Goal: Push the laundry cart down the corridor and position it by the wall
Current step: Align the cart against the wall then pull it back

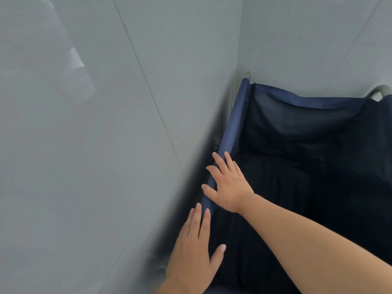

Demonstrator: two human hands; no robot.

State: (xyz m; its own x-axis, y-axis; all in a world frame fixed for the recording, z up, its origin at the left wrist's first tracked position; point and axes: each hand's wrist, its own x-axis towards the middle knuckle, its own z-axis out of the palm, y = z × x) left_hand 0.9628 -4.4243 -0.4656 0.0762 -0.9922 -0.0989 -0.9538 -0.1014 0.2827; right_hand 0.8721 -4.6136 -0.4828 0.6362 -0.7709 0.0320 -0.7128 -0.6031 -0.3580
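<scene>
The laundry cart (pixel 307 132) has a dark navy fabric bag hung on a rail frame, and the bag looks empty inside. Its far end stands close against a pale grey wall (pixel 307 39). My left hand (pixel 195 249) lies flat on the near part of the cart's left rim (pixel 233 122), fingers straight and pointing along it. My right hand (pixel 228 185) reaches across from the right and rests palm down on the same rim a little farther along, fingers spread over its outer edge. Neither hand is closed around the rail.
Glossy grey floor tiles (pixel 95 145) with thin grout lines fill the left side, and the cart's shadow falls on them. A caster wheel (pixel 161 269) shows under the cart's near left corner. A pale metal frame tube (pixel 378 91) curves up at the far right corner.
</scene>
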